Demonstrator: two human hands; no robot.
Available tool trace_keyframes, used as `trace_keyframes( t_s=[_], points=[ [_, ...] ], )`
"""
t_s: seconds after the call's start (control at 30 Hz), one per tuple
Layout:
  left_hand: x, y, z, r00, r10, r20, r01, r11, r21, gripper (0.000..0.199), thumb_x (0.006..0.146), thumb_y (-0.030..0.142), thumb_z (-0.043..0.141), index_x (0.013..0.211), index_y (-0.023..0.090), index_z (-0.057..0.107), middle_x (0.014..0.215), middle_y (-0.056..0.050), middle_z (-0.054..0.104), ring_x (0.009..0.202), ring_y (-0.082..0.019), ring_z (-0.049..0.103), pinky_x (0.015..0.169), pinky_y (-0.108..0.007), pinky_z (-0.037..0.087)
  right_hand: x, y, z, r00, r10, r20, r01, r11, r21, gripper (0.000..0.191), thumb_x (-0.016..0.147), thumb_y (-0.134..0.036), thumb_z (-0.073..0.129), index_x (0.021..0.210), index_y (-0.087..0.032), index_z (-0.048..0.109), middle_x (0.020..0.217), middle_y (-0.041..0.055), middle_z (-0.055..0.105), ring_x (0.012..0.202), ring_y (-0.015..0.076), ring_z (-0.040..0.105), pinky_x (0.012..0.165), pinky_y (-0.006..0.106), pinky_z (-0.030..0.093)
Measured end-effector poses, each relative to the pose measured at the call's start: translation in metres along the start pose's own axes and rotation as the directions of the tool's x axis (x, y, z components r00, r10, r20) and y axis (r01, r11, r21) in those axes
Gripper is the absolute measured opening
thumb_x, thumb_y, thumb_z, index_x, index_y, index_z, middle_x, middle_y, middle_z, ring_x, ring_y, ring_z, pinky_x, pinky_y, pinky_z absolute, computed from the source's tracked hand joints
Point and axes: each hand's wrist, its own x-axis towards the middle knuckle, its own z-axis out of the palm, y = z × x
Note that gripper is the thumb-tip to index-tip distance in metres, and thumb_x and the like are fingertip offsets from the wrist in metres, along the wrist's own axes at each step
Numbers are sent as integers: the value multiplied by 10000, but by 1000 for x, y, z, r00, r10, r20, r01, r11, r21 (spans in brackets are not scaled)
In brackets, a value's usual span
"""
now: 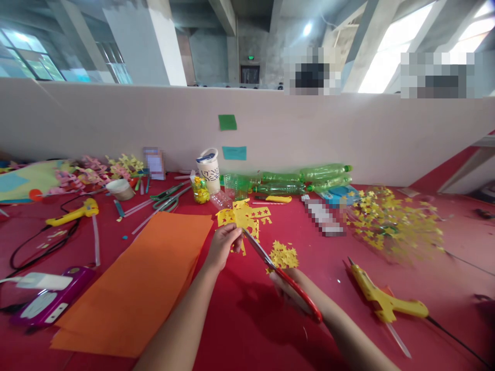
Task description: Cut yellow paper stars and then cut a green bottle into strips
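My left hand (224, 246) is closed in a pinch over yellow paper sheets (243, 210) with star-shaped holes. Whatever sits between its fingertips is too small to make out. My right hand (288, 286) grips red-handled scissors (292, 288), whose blades point up and left so that the tip meets my left fingertips. Some of the right fingers are hidden behind the handles. Just beyond that hand lies a heap of small yellow paper stars (284, 254). Orange paper sheets (143, 278) lie flat to the left of my left forearm.
A yellow glue gun (382, 299) and a bunch of yellow stars on stems (386, 221) lie right. Green plastic bottles (282, 187), a yellow cutter (279, 199) and a white cup (209, 172) are at the back. Another glue gun (75, 212) and a purple power strip (56, 299) lie left.
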Motion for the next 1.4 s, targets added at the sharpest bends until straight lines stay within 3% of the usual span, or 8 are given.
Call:
trace_keyframes(
  t_s=[0.67,1.03,1.4],
  points=[
    [1,0,-4,999,-35,11,35,999,14,261,802,370,626,637,173,581,511,35,536,432,-81,463,429,-203,369,4,6,0,1000,-8,-6,8,1000,-19,533,834,-659,505,608,-180,452,468,-49,436,362,54,362,405,189,284],
    [-3,2,1,1000,7,-20,-6,999,50,276,807,352,592,607,162,585,494,33,537,421,-85,482,455,-218,372,3,6,0,998,-60,12,60,998,20,556,843,-689,460,645,-170,480,496,-33,487,374,52,365,382,183,255],
    [-5,1,6,1000,-14,15,14,1000,12,272,814,322,577,599,155,588,490,23,529,421,-90,477,450,-223,361,0,4,0,993,-112,43,109,992,57,538,842,-688,469,670,-178,489,444,-65,410,385,71,384,434,197,323]
  ],
)
